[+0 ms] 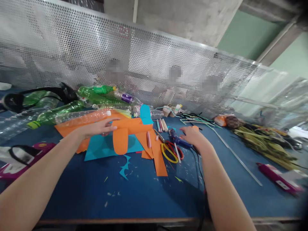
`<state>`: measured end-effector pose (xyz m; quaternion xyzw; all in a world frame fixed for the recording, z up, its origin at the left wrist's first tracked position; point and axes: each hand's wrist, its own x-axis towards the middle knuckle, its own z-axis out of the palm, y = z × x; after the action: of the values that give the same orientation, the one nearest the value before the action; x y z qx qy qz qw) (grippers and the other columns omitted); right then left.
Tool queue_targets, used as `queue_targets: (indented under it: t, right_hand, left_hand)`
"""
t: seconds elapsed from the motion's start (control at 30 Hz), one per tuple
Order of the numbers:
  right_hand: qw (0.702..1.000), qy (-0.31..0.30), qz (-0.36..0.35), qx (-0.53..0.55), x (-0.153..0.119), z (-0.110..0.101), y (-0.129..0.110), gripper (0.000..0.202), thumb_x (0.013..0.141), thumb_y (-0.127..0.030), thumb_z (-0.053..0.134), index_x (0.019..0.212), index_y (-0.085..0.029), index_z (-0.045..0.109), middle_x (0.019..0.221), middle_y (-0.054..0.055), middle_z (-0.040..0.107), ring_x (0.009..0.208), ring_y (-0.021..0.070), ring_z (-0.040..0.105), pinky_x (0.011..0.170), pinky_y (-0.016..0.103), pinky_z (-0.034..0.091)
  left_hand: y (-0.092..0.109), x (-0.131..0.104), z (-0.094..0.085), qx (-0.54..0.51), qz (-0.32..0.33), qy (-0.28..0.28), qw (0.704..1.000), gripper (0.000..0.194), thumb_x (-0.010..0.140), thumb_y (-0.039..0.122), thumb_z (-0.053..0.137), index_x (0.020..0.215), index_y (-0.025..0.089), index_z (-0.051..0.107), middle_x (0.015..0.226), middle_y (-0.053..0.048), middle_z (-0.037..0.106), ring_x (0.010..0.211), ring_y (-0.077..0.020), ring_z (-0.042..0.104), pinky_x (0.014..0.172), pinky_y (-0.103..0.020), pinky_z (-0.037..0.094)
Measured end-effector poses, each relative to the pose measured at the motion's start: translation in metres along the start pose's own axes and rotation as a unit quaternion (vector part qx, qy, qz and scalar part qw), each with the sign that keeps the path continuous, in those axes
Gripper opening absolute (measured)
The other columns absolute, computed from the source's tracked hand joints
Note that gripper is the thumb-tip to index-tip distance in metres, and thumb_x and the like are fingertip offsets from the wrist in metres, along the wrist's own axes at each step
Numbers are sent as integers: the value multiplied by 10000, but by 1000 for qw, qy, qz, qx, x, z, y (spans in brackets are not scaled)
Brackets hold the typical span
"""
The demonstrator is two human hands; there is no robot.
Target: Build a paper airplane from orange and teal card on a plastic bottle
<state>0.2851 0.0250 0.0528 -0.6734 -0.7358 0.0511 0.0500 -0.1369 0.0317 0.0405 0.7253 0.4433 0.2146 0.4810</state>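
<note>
My left hand (102,127) grips the left end of an orange paper model (132,125), with index finger and thumb on either side of its end. A rounded orange flap (120,141) hangs toward me, and a blue paper piece (146,114) stands up at the model's right end. My right hand (192,136) is over the handle of a blue glue gun (181,141), fingers apart and stretched forward, not wrapped around it. Scissors with yellow and red handles (168,156) lie beside the gun, near a white glue stick (177,154) and a pink marker (149,139).
Blue paper (98,149) and an orange strip (160,163) lie on the blue table (144,199). Plastic bottles (62,109) crowd the back left. Straws (235,155) and dried leaves (264,147) are on the right. A perforated metal screen (154,54) stands behind.
</note>
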Motion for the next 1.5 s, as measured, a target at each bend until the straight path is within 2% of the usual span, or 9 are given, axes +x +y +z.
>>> queue_targets:
  t: [0.07, 0.13, 0.2, 0.3, 0.6, 0.93, 1.17, 1.3, 1.5]
  right_hand:
    - [997, 29, -30, 70, -4, -3, -28, 446, 909, -412, 319, 1273, -207, 474, 1193, 101, 584, 1074, 204, 562, 921, 335, 425]
    - [932, -25, -71, 355, -9, 0, -56, 507, 923, -492, 229, 1323, -231, 399, 1170, 92, 600, 998, 184, 606, 851, 323, 489]
    - [858, -103, -66, 499, -13, 8, -77, 521, 895, -544, 305, 1317, -254, 401, 1147, 81, 610, 938, 179, 628, 817, 329, 522]
    - [824, -150, -36, 546, -13, 21, -87, 527, 839, -463, 514, 1317, -268, 410, 1162, 55, 597, 960, 165, 613, 867, 316, 512]
    - [803, -141, -82, 574, -7, 27, -80, 512, 814, -419, 552, 1297, -295, 436, 1297, 43, 510, 1121, 198, 542, 942, 338, 468]
    - [831, -138, -139, 520, -14, 17, -82, 625, 781, -318, 567, 1360, -297, 334, 1346, 74, 456, 1105, 213, 543, 869, 341, 481]
    - [811, -132, -131, 555, -6, 27, -73, 608, 780, -317, 579, 1342, -315, 348, 1310, 60, 495, 1110, 212, 546, 913, 357, 458]
    - [785, -126, -138, 591, -4, 31, -73, 567, 780, -297, 599, 1307, -315, 391, 1293, 56, 505, 1112, 208, 544, 941, 363, 438]
    - [786, -105, -123, 596, -1, 36, -76, 550, 756, -310, 636, 1269, -312, 436, 1254, 58, 536, 1073, 205, 569, 928, 378, 446]
  left_hand:
    - [3, 1, 3, 16, 24, -6, 1000, 689, 767, 527, 557, 1361, 305, 286, 754, -1, 455, 652, -157, 440, 574, -275, 356]
    - [6, 2, 5, 42, 57, -1, 998, 684, 736, 495, 604, 1338, 336, 320, 896, -31, 504, 735, -175, 473, 624, -285, 389]
    - [7, 4, 8, 73, 72, 9, 995, 724, 702, 468, 646, 1336, 350, 316, 1019, -54, 507, 787, -188, 489, 668, -307, 407]
    - [4, 7, 11, 113, 59, 32, 991, 820, 653, 447, 698, 1352, 328, 286, 1115, -88, 482, 768, -184, 503, 679, -332, 419]
    - [4, 10, 16, 155, 106, 114, 975, 904, 575, 433, 750, 1343, 286, 297, 1160, -116, 486, 708, -167, 489, 672, -353, 408]
    - [8, 7, 16, 159, 103, 123, 974, 965, 529, 447, 775, 1358, 293, 305, 1161, -120, 484, 827, -239, 513, 701, -370, 406]
    - [1, 7, 11, -26, 83, 102, 991, 797, 756, 486, 600, 1391, 346, 139, 1084, -92, 545, 783, -196, 528, 701, -354, 405]
    - [-7, 10, 8, -114, 65, 101, 986, 785, 764, 458, 613, 1389, 304, 164, 943, -62, 589, 798, -191, 529, 733, -359, 399]
    - [-21, 17, 9, -199, 33, 83, 976, 714, 773, 420, 613, 1372, 325, 236, 1159, -80, 553, 984, -215, 532, 836, -381, 402]
